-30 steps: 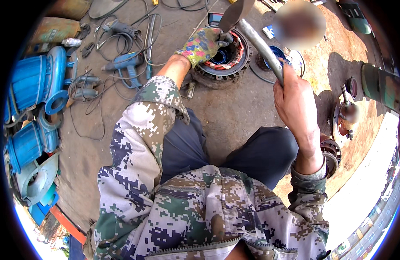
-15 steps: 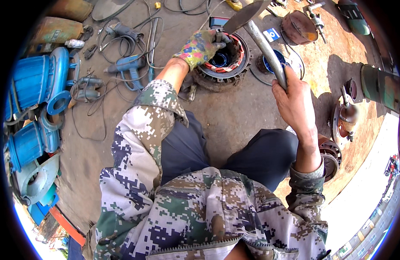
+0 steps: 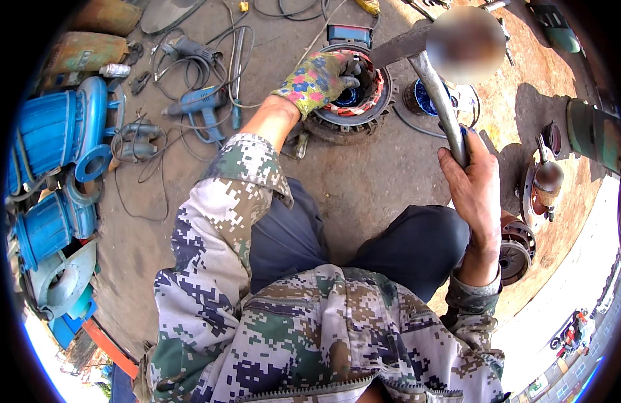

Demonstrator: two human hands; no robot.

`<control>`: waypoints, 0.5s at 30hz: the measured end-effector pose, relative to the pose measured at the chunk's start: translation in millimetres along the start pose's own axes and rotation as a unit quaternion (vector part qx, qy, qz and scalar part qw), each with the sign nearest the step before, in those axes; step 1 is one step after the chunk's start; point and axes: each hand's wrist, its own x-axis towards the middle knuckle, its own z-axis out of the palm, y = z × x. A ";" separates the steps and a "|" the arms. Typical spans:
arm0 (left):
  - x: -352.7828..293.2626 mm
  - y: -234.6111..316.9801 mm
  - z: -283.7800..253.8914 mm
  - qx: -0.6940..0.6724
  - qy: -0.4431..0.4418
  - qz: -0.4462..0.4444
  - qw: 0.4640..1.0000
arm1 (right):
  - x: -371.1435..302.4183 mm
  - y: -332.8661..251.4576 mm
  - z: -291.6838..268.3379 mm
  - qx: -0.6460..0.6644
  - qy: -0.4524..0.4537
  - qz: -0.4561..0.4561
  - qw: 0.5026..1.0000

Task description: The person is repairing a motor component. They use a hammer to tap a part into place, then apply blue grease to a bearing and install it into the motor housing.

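My left hand (image 3: 317, 79), in a flowered glove with dark fingertips, is closed at the far-left inner edge of a round motor stator (image 3: 344, 126). What its fingers grip, if anything, is hidden. A ring of red-and-white wrapped windings (image 3: 378, 101) lines the stator, and blue shows down in its bore. Bare, my right hand (image 3: 477, 191) wraps round the grey metal handle of a hammer (image 3: 437, 97). The hammer's dark head hangs to the upper right of the stator, its left end near the gloved fingers but apart from them.
Left of the stator lie a blue heat gun (image 3: 201, 111), an angle grinder (image 3: 188, 47) and tangled cables. Blue pumps (image 3: 45, 131) line the left side. A small blue-wound part (image 3: 421, 97) sits right of the stator; rusty flanged parts (image 3: 515, 252) stand farther right.
The hammer and my right hand have moved right and a little nearer to me. My left hand stays at the stator; the dark piece seen at its fingertips before no longer shows clearly.
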 end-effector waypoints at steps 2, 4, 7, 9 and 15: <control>-5.6 -1.5 -1.0 -0.018 0.017 -0.036 0.999 | 2.4 -5.1 -3.1 0.003 -0.009 -0.007 1.000; -8.8 1.4 -6.7 -0.060 0.024 -0.045 0.997 | 5.2 -15.0 -7.6 -0.010 -0.004 -0.028 1.000; -12.7 21.4 -14.2 -0.030 -0.007 -0.089 0.996 | 8.2 -30.4 -4.7 -0.030 0.015 -0.069 0.997; -12.0 22.1 -13.1 -0.047 -0.022 -0.109 0.993 | 16.4 -21.7 2.7 -0.083 0.010 -0.115 0.990; -15.1 -12.4 -2.4 -0.042 0.030 0.001 0.999 | 21.3 -41.2 -2.4 -0.046 -0.007 -0.075 0.996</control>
